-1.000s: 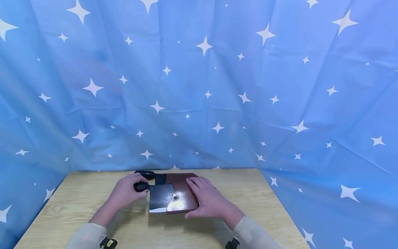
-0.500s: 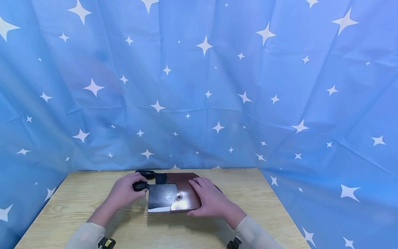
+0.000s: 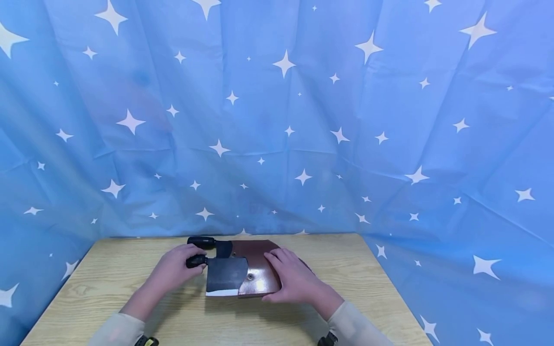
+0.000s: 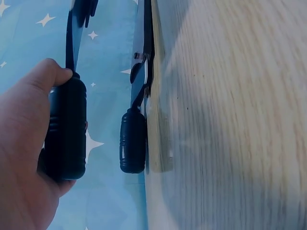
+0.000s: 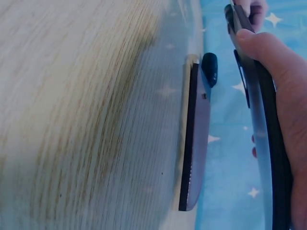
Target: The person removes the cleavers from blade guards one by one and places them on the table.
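My left hand grips the black handle of a cleaver and holds it above the table. Its dark blade with a bright edge sits partly inside a glossy brown sheath with a metal snap. On the right, my right hand holds that sheath, thumb on the near side and fingers over the far side. Behind lies a second cleaver, its black handle pointing left and its blade mostly covered by another brown sheath. My right fingers are partly hidden in the right wrist view.
Both cleavers are over the back half of a light wooden table. A blue curtain with white stars hangs along the table's back edge and sides. The second cleaver lies close to that back edge.
The held sheath has slid slightly right along the blade with my right hand, so more of the blade shows. My left hand stays nearly in place. The second cleaver has not moved.
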{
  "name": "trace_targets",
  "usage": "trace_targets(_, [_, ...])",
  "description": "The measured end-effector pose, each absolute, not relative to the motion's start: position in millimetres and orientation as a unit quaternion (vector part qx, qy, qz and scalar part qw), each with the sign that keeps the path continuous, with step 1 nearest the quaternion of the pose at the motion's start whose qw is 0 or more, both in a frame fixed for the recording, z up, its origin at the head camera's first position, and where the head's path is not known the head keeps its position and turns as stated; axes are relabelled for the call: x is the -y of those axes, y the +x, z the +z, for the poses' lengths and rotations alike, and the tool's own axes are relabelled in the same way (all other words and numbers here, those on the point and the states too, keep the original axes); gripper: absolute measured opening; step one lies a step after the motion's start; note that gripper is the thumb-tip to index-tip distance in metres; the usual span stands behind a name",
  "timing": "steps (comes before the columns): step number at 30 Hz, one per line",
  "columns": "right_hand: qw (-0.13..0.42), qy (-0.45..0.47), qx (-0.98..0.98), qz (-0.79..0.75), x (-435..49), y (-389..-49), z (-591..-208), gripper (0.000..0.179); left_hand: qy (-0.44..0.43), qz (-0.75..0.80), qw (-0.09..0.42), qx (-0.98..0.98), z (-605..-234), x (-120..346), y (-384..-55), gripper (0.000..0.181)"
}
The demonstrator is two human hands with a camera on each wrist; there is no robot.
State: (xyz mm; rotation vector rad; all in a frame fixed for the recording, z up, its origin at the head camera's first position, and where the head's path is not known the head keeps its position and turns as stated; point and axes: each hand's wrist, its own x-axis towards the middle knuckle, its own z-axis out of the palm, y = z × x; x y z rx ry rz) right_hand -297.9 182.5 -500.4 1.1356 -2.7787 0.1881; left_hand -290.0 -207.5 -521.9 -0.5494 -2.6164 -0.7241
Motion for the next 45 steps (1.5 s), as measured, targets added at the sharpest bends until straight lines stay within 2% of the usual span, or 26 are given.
trace_targets(10, [0.087, 0.386, 0.917, 0.058, -184, -298, -502, 0.122, -0.193, -0.280, 0.196, 0.920, -524, 208, -288, 0.027])
trace_targets(22, [0.060, 0.361, 0.928, 0.076, -190, -298, -503, 0.123, -0.180, -0.284, 0.191, 0.922, -528, 215, -290, 0.029])
trace_targets(45, [0.068, 0.362, 0.925, 0.090, -202, -298, -507, 0.121, -0.177, -0.274, 0.187, 0.927, -525, 226, -285, 0.030])
